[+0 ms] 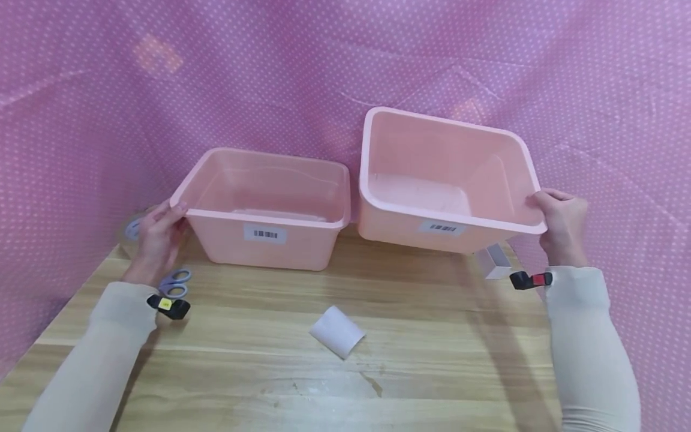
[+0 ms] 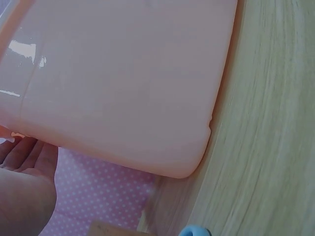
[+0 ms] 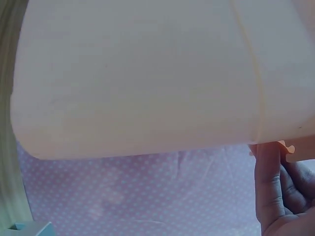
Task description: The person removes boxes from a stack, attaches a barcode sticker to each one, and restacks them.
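Two pink plastic bins stand side by side in the head view. On the left bin (image 1: 291, 246), my left hand (image 1: 159, 234) grips the near left rim corner, thumb over the edge and fingers under it. That bin sits near the back of the table. My right hand (image 1: 564, 222) pinches the right end of the rim of the right bin (image 1: 410, 231), which is raised on that side and tilted, its inside facing me. Both bins have a barcode label on the front, and no contents show. In the right wrist view, fingers (image 3: 269, 182) reach under the rim.
A white piece of paper (image 1: 337, 332) lies mid-table. Purple-handled scissors (image 1: 175, 283) and a roll of tape (image 1: 131, 231) are by the left hand. A small white box (image 1: 493, 262) stands under the right bin's right end. Pink dotted cloth (image 1: 270, 72) hangs behind.
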### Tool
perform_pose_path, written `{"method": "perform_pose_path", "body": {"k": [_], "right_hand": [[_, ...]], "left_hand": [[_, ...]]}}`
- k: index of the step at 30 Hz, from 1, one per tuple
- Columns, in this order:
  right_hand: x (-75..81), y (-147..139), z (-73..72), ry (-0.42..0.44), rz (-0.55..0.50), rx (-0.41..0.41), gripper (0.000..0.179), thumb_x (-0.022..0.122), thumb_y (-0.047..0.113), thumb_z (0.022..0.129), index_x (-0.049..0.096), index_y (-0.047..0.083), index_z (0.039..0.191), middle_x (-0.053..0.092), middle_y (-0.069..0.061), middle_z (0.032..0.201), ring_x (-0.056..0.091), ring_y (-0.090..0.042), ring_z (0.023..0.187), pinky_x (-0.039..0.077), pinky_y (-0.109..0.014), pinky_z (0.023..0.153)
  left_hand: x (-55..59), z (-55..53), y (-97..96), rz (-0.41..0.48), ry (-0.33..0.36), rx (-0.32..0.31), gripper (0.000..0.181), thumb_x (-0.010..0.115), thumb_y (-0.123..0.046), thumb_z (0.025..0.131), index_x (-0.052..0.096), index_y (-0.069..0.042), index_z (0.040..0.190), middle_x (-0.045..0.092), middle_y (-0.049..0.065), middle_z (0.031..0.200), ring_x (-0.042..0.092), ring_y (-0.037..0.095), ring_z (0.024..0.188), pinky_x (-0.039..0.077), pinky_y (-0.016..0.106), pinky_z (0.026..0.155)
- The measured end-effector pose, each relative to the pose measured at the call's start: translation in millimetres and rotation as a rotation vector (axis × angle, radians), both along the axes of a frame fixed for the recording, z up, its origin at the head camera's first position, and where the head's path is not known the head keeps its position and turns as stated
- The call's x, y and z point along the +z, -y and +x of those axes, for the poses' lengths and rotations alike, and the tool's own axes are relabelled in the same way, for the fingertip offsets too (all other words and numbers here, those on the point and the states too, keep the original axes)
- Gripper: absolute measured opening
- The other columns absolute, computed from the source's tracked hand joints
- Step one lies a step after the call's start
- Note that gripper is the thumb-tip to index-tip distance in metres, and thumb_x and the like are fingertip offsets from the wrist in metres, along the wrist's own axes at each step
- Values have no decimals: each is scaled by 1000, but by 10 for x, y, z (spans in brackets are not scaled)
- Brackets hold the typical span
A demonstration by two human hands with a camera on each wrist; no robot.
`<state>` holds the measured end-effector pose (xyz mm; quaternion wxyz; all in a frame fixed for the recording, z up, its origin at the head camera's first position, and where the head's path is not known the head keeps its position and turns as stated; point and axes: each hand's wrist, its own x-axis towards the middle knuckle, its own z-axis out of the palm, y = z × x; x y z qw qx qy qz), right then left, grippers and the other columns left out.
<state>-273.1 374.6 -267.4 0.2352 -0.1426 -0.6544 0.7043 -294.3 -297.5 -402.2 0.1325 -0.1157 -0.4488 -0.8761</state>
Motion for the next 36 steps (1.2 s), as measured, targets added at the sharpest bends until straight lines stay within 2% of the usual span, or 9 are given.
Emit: {"method": "perform_pose_path", "body": {"k": [18, 25, 30, 33, 36], "right_hand": [[377, 155, 35, -152, -92, -43, 22, 64, -14, 74, 79, 1, 78, 76, -4, 69, 71, -13, 61, 62, -25, 54], [481, 304, 26, -247, -132, -49, 19, 65, -16, 72, 78, -3, 78, 76, -7, 67, 71, -16, 58, 61, -26, 53], [539, 430, 22, -285, -118, -62, 19, 64, -16, 71, 78, -4, 77, 75, -7, 65, 69, -15, 54, 59, -24, 51], [560, 498, 18, -295, -118, -61, 19, 64, -16, 71, 78, -5, 77, 75, -7, 65, 69, -15, 54, 59, -25, 51], [581, 560, 8, -317, -129, -54, 20, 63, -17, 70, 78, -6, 77, 74, -8, 65, 69, -16, 54, 60, -26, 51]], "left_hand": [[17, -10, -1, -2, 17, -9, 31, 60, 3, 97, 64, 4, 128, 72, 11, 121, 71, 15, 95, 58, 21, 87], [31, -8, -84, -12, 28, 41, 24, 62, 4, 96, 70, 1, 118, 75, 8, 116, 73, 13, 92, 59, 21, 86], [40, -3, -162, -30, 27, 31, 25, 64, 2, 95, 68, -1, 120, 74, 7, 119, 73, 12, 97, 59, 21, 89], [34, -2, -207, -23, 24, 9, 25, 65, 3, 95, 68, 0, 119, 75, 8, 116, 73, 12, 97, 59, 21, 90], [22, -5, -260, -40, 21, 17, 24, 65, 2, 95, 69, 1, 119, 76, 7, 112, 73, 10, 93, 60, 21, 89]]}}
